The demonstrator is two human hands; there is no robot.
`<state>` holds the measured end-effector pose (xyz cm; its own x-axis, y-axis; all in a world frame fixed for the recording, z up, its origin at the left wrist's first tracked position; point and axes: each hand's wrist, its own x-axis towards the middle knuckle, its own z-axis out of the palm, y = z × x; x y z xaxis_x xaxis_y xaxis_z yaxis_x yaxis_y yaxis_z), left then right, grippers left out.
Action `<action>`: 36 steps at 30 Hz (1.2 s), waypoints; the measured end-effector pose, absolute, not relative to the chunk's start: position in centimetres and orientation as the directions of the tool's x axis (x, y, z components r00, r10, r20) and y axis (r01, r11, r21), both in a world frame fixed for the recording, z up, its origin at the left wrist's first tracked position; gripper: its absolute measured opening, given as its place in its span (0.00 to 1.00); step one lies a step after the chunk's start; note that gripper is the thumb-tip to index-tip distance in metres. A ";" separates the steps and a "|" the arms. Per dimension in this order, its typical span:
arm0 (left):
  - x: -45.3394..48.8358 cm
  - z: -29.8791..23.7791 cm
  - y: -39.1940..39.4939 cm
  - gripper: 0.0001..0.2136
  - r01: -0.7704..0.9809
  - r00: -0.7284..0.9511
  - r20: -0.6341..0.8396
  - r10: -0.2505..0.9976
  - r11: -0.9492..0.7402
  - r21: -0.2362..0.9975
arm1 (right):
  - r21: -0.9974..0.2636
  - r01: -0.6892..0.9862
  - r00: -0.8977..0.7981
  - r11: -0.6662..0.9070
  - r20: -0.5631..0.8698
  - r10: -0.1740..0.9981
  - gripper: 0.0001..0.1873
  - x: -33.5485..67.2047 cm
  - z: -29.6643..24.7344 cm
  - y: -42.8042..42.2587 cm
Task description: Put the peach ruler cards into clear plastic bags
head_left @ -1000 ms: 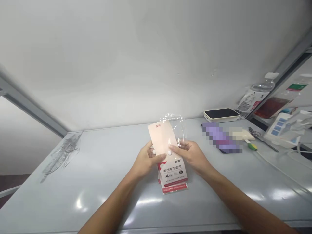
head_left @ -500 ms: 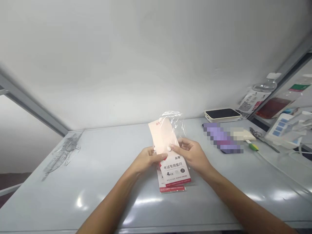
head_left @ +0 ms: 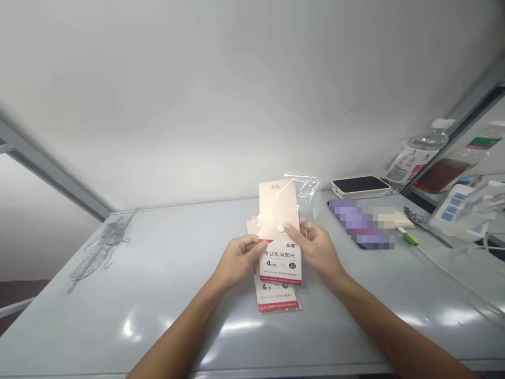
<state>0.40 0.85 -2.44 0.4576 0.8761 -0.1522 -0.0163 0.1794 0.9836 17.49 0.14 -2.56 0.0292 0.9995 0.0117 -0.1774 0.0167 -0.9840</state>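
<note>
A pale pink, white and red ruler-set pouch (head_left: 279, 266) is held upright-facing above the table, its plain flap (head_left: 276, 202) extending upward and a white round button near its middle. My left hand (head_left: 239, 259) pinches its left edge, thumb on the front. On the right edge, my right hand (head_left: 315, 250) grips it with the thumb by the button. A clear plastic bag (head_left: 310, 192) sticks out behind the pouch, next to my right fingers. Beneath lies a second similar packet (head_left: 276, 299), partly covered, in clear wrapping.
At right are a white-edged phone (head_left: 361, 185), a purple item (head_left: 357, 223) blurred by pixelation, a cable with a green-yellow plug (head_left: 411, 239), scissors-like metal (head_left: 437, 234) and a clear bottle (head_left: 414, 155). A dark drawing (head_left: 102, 250) marks the table's left side.
The held pouch has moved up and slightly right and turned straighter, uncovering more of the packet beneath. The clear bag shows farther to the right. Both hands keep their grip.
</note>
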 end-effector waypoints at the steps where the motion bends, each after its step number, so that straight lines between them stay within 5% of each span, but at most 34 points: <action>1: 0.4 -2.5 0.8 0.14 -0.030 0.450 -0.152 0.880 0.185 0.982 | -0.983 -0.185 0.006 0.010 0.009 1.000 0.13 17.5 -2.6 0.1; 16: 0.2 -2.7 1.1 0.13 -0.038 0.308 -0.231 0.923 0.254 0.966 | -0.992 -0.117 -0.150 -0.043 -0.025 0.988 0.15 17.3 -2.5 -0.3; 29: -0.2 -1.7 1.2 0.13 -0.098 0.493 -0.188 0.850 0.269 0.958 | -0.991 -0.131 -0.243 -0.035 -0.002 0.970 0.15 17.7 -2.0 0.0; 36: 0.5 -2.3 0.7 0.14 -0.096 0.462 -0.167 0.871 0.236 0.967 | -0.990 -0.111 -0.243 -0.091 -0.061 0.968 0.15 17.4 -2.7 0.0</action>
<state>0.45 0.66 -2.33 0.4624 0.8708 -0.1670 -0.0959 0.2364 0.9669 17.41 -0.04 -2.73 -0.2427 0.9682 -0.0613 -0.1110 -0.0905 -0.9897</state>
